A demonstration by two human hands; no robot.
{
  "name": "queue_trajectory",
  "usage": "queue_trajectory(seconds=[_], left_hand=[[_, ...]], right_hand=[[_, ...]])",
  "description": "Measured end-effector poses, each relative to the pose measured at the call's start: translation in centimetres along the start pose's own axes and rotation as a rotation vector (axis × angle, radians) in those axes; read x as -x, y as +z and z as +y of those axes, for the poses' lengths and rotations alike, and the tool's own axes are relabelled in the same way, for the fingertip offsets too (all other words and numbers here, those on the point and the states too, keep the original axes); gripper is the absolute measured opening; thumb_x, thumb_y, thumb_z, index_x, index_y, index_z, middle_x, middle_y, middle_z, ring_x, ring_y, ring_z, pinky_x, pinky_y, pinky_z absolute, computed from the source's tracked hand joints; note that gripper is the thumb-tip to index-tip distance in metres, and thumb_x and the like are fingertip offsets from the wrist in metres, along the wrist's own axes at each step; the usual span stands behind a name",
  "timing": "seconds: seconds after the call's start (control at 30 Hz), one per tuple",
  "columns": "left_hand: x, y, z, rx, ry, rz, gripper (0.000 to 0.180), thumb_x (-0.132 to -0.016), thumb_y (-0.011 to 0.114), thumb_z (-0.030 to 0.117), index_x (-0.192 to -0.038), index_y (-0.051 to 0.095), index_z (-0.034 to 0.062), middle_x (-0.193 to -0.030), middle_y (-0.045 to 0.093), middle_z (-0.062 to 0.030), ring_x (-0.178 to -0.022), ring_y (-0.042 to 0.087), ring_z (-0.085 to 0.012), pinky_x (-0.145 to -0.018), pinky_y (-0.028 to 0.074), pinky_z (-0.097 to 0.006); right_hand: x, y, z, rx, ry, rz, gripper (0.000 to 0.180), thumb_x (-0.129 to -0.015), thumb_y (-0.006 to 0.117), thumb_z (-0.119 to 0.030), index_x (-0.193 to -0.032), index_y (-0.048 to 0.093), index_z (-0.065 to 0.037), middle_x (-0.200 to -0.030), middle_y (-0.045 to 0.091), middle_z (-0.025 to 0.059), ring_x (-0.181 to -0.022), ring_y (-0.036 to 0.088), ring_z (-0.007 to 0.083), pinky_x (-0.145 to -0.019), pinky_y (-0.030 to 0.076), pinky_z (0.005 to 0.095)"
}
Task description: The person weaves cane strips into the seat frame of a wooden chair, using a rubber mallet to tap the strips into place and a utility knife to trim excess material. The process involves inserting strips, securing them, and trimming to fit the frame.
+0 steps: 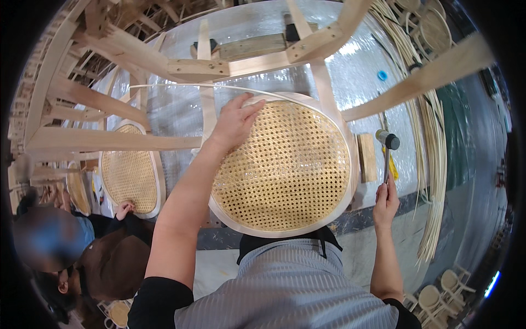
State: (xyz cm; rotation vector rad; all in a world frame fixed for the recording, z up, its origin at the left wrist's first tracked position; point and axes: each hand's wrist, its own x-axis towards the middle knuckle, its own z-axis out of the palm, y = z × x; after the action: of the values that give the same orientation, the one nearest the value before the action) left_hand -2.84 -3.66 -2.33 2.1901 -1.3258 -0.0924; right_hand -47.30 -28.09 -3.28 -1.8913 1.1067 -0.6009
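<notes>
A chair seat (285, 170) with woven cane mesh and a pale wooden rim lies in front of me. A long thin pale cane strip (181, 85) follows the rim's far right side, its loose end reaching out left. My left hand (235, 122) rests at the seat's far left edge, fingers stretched toward the strip; whether they touch it I cannot tell. To the right of the seat, my right hand (386, 203) is closed round the handle of a mallet (387, 140). The mallet's head is black on one end and points away from me.
The seat's wooden chair frame (252, 67) has legs jutting left and right over the plastic-covered table (361, 71). A wood block (367, 158), blue ring (382, 75) and cane bundle (435, 159) lie right. At left, a co-worker's hand (125, 209) touches another cane seat (130, 164).
</notes>
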Motion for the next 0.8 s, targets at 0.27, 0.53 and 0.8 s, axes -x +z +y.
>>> queue_trajectory(seconds=[0.27, 0.53, 0.8], left_hand=[[-0.6, -0.6, 0.0, -0.007, 0.096, -0.041, 0.039, -0.102, 0.064, 0.013, -0.14, 0.072, 0.0192, -0.143, 0.063, -0.0261, -0.127, 0.064, -0.0444, -0.108, 0.053, -0.048], [0.3, -1.8, 0.7, -0.017, -0.18, -0.204, 0.041, -0.112, 0.052, 0.022, -0.151, 0.062, 0.0184, -0.15, 0.059, -0.0201, -0.132, 0.061, -0.0394, -0.113, 0.049, -0.042], [0.9, -1.5, -0.2, -0.079, -0.059, -0.094, 0.042, -0.11, 0.052, 0.024, -0.151, 0.063, 0.0257, -0.138, 0.061, -0.0269, -0.124, 0.063, -0.0446, -0.112, 0.051, -0.046]], right_hand=[[4.6, -2.1, 4.2, -0.17, 0.16, 0.17, 0.041, -0.113, 0.057, -0.012, -0.153, 0.06, -0.003, -0.09, 0.058, -0.0036, -0.074, 0.049, 0.004, -0.066, 0.044, 0.0209], [12.3, -0.8, 4.3, -0.329, 0.281, 0.145, 0.043, -0.113, 0.056, -0.014, -0.155, 0.058, -0.005, -0.082, 0.054, -0.0063, -0.066, 0.044, 0.0012, -0.056, 0.036, 0.0191], [20.1, -0.3, 6.9, -0.441, 0.378, 0.091, 0.044, -0.113, 0.055, -0.013, -0.157, 0.055, -0.006, -0.087, 0.053, -0.0068, -0.071, 0.045, 0.0007, -0.058, 0.037, 0.0176]])
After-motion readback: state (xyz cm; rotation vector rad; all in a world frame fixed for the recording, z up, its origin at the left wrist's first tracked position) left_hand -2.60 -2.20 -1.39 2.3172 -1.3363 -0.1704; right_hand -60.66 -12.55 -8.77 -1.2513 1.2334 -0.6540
